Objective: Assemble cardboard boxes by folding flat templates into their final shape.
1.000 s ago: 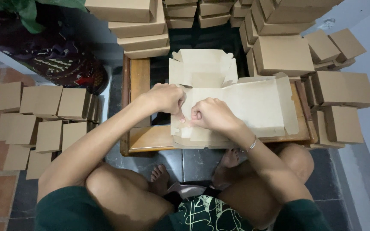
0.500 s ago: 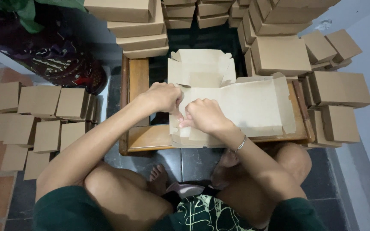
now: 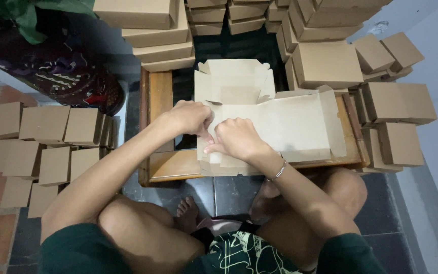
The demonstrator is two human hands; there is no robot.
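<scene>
1. Both hands meet at the near left part of a flat, unfolded cardboard box (image 3: 285, 127): the left hand (image 3: 188, 117) pinches its edge with curled fingers, and the right hand (image 3: 236, 139) presses down on a flap.
2. That cardboard sheet lies across the small wooden table (image 3: 160, 101), overhanging its near edge.
3. Folded brown boxes (image 3: 325, 63) are stacked beyond the table's far edge and right side; more folded boxes (image 3: 51, 142) lie on the floor to its left.

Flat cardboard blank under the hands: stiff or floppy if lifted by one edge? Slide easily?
The cardboard blank is thin and creased, so it would likely sag or hinge at its folds. It looks light for its area. Its end flaps overhang the wooden table; a push probably slides it unless the left hand and right hand press down.
</scene>
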